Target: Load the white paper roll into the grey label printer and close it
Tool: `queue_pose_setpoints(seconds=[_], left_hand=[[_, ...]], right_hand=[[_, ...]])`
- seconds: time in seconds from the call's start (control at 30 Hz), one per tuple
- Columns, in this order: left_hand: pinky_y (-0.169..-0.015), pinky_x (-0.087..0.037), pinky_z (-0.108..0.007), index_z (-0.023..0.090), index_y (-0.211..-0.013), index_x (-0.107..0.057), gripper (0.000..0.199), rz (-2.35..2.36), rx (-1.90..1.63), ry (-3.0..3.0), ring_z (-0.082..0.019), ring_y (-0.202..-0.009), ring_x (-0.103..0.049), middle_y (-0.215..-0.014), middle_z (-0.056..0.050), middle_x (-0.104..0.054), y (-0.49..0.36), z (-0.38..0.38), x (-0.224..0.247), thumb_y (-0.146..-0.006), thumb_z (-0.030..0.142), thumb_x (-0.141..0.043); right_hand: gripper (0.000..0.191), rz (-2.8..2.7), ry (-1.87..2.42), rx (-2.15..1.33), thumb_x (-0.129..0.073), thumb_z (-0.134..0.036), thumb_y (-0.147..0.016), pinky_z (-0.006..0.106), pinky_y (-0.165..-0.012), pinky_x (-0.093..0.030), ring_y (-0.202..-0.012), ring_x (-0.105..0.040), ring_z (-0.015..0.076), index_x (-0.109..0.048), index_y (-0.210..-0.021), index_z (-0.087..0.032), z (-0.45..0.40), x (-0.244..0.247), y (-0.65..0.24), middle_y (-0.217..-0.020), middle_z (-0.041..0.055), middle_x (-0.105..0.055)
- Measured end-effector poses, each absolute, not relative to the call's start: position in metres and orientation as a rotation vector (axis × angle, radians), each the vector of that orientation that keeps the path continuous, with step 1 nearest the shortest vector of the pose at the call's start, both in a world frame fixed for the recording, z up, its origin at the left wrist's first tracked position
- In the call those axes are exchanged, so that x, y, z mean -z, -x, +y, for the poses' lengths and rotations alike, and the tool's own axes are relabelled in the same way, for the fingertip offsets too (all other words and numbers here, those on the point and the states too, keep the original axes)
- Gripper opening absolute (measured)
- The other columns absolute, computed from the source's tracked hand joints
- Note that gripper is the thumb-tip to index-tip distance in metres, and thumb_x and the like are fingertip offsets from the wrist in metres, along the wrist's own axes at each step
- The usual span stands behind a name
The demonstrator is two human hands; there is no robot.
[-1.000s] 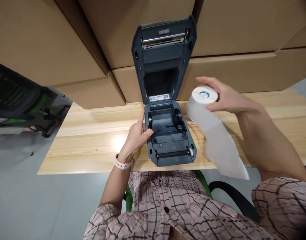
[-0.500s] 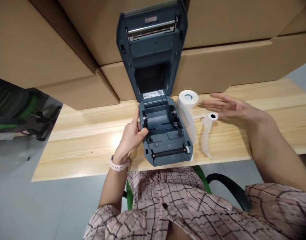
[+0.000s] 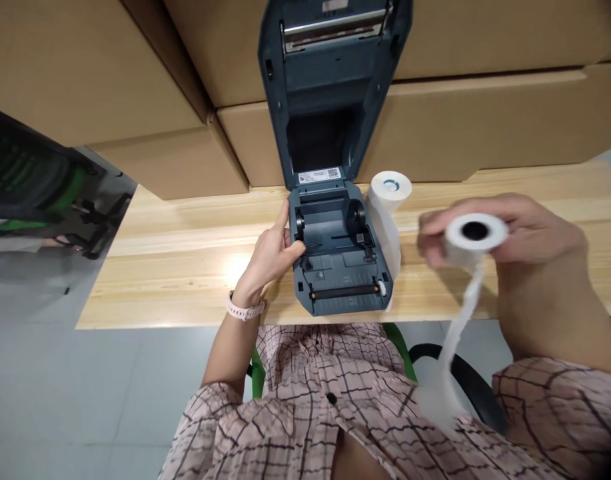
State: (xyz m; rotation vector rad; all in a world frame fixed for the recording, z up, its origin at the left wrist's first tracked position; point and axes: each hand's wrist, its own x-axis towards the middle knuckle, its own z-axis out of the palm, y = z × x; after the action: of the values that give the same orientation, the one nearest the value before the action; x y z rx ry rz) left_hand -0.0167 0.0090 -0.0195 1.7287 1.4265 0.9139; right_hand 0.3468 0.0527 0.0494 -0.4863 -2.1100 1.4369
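Observation:
A dark blue-grey label printer point(image 3: 335, 267) stands on the table with its lid point(image 3: 330, 87) raised and its roll bay bare. My left hand point(image 3: 274, 259) grips the printer's left side, thumb over the rim. Off to the right, my right hand point(image 3: 525, 230) holds a small white paper roll point(image 3: 476, 233) with a black core above the table; its loose strip hangs down past the table's front edge. A larger white label roll point(image 3: 391, 189) stands just right of the printer, its unrolled strip running along the printer's side.
Cardboard boxes point(image 3: 485, 127) line the back of the wooden table point(image 3: 175, 267). Below the front edge are my lap and a green and black chair point(image 3: 398, 347). Dark and green equipment point(image 3: 40, 180) stands on the floor at the far left.
My right hand has closed on the small roll and lifted it off the table, strip trailing. My left hand stays on the printer. The view has shifted slightly.

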Motion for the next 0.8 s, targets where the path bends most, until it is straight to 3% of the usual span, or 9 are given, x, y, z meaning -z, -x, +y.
queue_pose_setpoints(seconds=[0.1, 0.17, 0.37, 0.5, 0.57, 0.7, 0.8], left_hand=[[-0.060, -0.034, -0.030, 0.016, -0.175, -0.026, 0.102, 1.482, -0.841, -1.712, -0.015, -0.058, -0.046, -0.063, 0.008, -0.051, 0.016, 0.010, 0.016, -0.079, 0.020, -0.061], [-0.061, -0.034, -0.031, 0.015, -0.175, -0.027, 0.102, 1.495, -0.827, -1.720, -0.016, -0.059, -0.046, -0.064, 0.008, -0.052, 0.015, 0.010, 0.014, -0.079, 0.023, -0.060], [-0.061, -0.033, -0.032, 0.014, -0.176, -0.023, 0.103, 1.512, -0.810, -1.759, -0.017, -0.060, -0.046, -0.063, 0.008, -0.052, 0.012, 0.007, 0.011, -0.079, 0.025, -0.055], [-0.062, -0.034, -0.033, 0.011, -0.175, -0.025, 0.102, 1.519, -0.813, -1.764, -0.018, -0.060, -0.047, -0.064, 0.008, -0.051, 0.011, 0.006, 0.010, -0.079, 0.027, -0.054], [-0.062, -0.035, -0.034, 0.011, -0.175, -0.025, 0.103, 1.526, -0.814, -1.768, -0.018, -0.060, -0.047, -0.063, 0.007, -0.051, 0.010, 0.006, 0.009, -0.078, 0.027, -0.055], [-0.063, -0.035, -0.034, 0.011, -0.176, -0.022, 0.104, 1.546, -0.773, -1.762, -0.018, -0.061, -0.048, -0.064, 0.007, -0.052, 0.011, 0.006, 0.008, -0.079, 0.028, -0.055], [-0.064, -0.036, -0.034, 0.011, -0.176, -0.022, 0.103, 1.576, -0.748, -1.764, -0.018, -0.063, -0.049, -0.065, 0.007, -0.053, 0.010, 0.005, 0.005, -0.080, 0.030, -0.055]], right_hand=[[0.046, -2.522, 0.523, -1.013, -0.065, -0.053, -0.106, 0.037, -0.088, -0.057, -0.104, -0.076, 0.0228, -0.071, -0.147, -0.032, 0.052, -0.072, -0.286, -0.122, 0.0076, -0.081], [0.048, -2.668, 0.554, -0.788, -0.056, -0.055, -0.110, 0.039, -0.092, -0.055, -0.110, -0.072, 0.0263, -0.070, -0.146, -0.025, 0.056, -0.067, -0.253, -0.125, 0.0104, -0.079], [0.053, -2.839, 0.590, -0.625, -0.045, -0.057, -0.113, 0.040, -0.087, -0.052, -0.106, -0.068, 0.0295, -0.066, -0.148, -0.023, 0.060, -0.027, -0.232, -0.120, 0.0130, -0.078], [0.066, -2.723, 0.659, -0.453, -0.052, -0.062, -0.109, 0.048, -0.099, -0.052, -0.122, -0.062, 0.0337, -0.047, -0.165, -0.027, 0.046, -0.023, -0.237, -0.150, 0.0159, -0.066], [0.066, -2.641, 0.696, -0.318, -0.056, -0.060, -0.108, 0.054, -0.107, -0.050, -0.132, -0.057, 0.0362, -0.047, -0.164, -0.026, 0.036, -0.023, -0.236, -0.159, 0.0170, -0.058], [0.027, -2.524, 0.688, -0.141, -0.059, -0.038, -0.111, 0.048, -0.098, -0.054, -0.115, -0.062, 0.0304, -0.069, -0.128, -0.020, 0.008, -0.021, -0.236, -0.131, 0.0143, -0.072], [0.011, -2.473, 0.628, -0.143, -0.060, -0.020, -0.109, 0.039, -0.085, -0.057, -0.099, -0.068, 0.0238, -0.071, -0.109, -0.018, -0.019, -0.016, -0.238, -0.111, 0.0103, -0.078]])
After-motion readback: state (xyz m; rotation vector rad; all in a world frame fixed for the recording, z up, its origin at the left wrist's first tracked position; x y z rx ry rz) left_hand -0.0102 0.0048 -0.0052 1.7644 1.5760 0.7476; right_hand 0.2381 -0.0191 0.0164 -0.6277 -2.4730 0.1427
